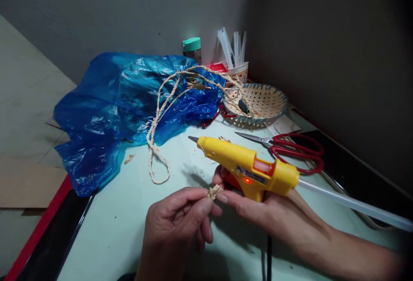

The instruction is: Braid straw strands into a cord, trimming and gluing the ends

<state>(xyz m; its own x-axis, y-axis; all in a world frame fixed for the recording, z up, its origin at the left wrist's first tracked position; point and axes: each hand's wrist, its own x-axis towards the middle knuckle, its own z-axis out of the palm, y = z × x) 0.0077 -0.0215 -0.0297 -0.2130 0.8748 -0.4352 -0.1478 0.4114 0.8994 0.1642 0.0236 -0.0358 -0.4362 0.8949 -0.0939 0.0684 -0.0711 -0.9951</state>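
My left hand (185, 214) pinches a small knotted piece of straw-coloured fibre (213, 192) between thumb and fingertips. In my right hand (258, 212) sits a yellow hot glue gun (248, 165), its nozzle pointing up and left and a red light glowing on its side. A long clear glue stick (351, 203) runs out of the gun's back. The right thumb and fingertips also meet at the straw piece. A braided straw cord (158, 117) loops over a blue plastic bag (106, 96) beyond my hands.
Red-handled scissors (290, 147) lie behind the glue gun. Farther back stand a woven basket (274, 100), a paper cup (241, 73) of glue sticks and a bottle with a green lid (192, 43). Straw scraps (129, 159) dot the pale tabletop (106, 229). A black cable (269, 255) hangs below the gun.
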